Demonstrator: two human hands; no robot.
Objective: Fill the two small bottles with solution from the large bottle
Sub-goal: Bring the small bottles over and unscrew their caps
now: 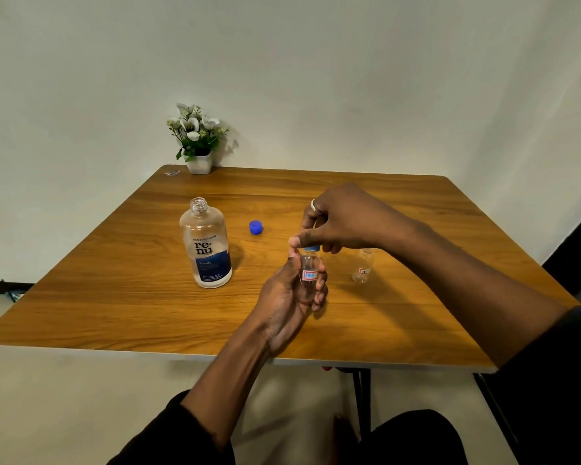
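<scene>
The large clear bottle (pixel 206 245) with a blue label stands uncapped on the wooden table (pixel 114 290), left of centre. A loose blue cap (pixel 255 227) lies behind it to the right. My left hand (pixel 291 298) grips a small clear bottle (pixel 310 271) upright above the table. My right hand (pixel 336 221) pinches that bottle's blue cap (pixel 312 248) at its top. The second small clear bottle (pixel 363 266) stands on the table to the right, partly behind my right forearm; I see no cap on it.
A white pot of artificial flowers (pixel 198 139) sits at the far left corner by the wall, with a small shiny scrap (pixel 171 173) beside it. The table's near edge runs just above my lap.
</scene>
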